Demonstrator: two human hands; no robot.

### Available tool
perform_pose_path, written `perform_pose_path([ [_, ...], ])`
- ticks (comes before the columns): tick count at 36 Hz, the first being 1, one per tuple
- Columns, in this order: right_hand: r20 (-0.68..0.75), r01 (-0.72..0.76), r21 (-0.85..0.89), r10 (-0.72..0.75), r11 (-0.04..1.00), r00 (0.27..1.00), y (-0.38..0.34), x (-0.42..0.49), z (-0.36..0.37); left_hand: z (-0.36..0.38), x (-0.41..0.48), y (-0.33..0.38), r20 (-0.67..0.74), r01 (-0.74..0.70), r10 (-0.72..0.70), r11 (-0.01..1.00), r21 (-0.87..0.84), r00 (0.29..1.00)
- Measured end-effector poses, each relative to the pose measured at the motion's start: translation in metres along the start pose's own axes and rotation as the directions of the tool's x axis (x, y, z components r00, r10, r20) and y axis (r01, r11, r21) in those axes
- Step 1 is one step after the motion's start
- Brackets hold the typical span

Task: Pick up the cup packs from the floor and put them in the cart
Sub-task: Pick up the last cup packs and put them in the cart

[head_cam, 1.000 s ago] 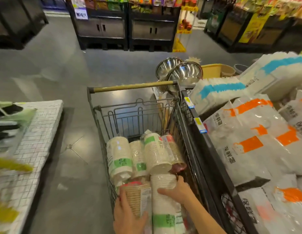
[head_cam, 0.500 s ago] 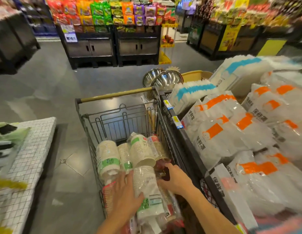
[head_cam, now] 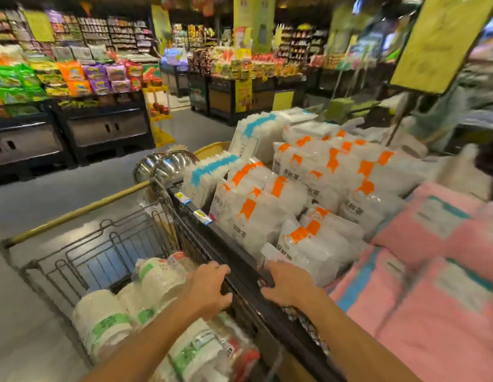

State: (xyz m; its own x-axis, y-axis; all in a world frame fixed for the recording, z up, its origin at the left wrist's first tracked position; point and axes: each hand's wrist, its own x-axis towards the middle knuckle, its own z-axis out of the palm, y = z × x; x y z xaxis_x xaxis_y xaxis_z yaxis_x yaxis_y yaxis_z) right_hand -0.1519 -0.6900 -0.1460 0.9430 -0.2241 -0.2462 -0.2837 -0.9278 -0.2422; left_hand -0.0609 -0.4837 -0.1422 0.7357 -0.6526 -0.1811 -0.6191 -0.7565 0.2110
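Note:
Several cup packs (head_cam: 101,323), white sleeves with green labels, lie in the wire cart (head_cam: 82,255); one more cup pack (head_cam: 159,279) leans by the cart's right side. My left hand (head_cam: 206,290) is above the packs, its fingers and thumb curled round the cart's right rim. My right hand (head_cam: 288,285) sits just to the right, fingers curled over the black shelf rail (head_cam: 239,260) beside the cart. Neither hand holds a pack. No pack shows on the visible floor.
A display bin of white bags with orange labels (head_cam: 267,205) and pink packages (head_cam: 432,299) presses against the cart's right side. Steel bowls (head_cam: 168,166) stand past the cart's wooden handle (head_cam: 79,210). Grey floor (head_cam: 46,188) lies left; snack shelves (head_cam: 96,86) stand beyond.
Both hands have let go of the cup packs and moved up and right to the cart rim and shelf rail. The view has risen and swung right.

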Motion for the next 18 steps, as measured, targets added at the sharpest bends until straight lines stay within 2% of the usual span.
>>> perform_pose_path([
  [5, -0.047, -0.245, 0.053, 0.248, 0.968, 0.968, 0.015, -0.063, 0.002, -0.012, 0.008, 0.035, 0.056, -0.263, 0.258, 0.958, 0.114, 0.965],
  [9, -0.109, -0.469, 0.136, 0.484, 0.873, 0.868, 0.018, -0.142, 0.011, -0.008, -0.006, 0.074, 0.079, -0.489, 0.484, 0.870, 0.067, 0.872],
  [14, -0.123, -0.670, 0.216, 0.700, 0.710, 0.703, 0.010, -0.263, 0.024, 0.011, -0.053, 0.140, 0.188, -0.724, 0.705, 0.687, 0.056, 0.684],
  [18, -0.121, -0.807, 0.282, 0.854, 0.519, 0.506, -0.006, -0.368, 0.052, 0.028, -0.111, 0.198, 0.249, -0.861, 0.833, 0.509, 0.001, 0.493],
])
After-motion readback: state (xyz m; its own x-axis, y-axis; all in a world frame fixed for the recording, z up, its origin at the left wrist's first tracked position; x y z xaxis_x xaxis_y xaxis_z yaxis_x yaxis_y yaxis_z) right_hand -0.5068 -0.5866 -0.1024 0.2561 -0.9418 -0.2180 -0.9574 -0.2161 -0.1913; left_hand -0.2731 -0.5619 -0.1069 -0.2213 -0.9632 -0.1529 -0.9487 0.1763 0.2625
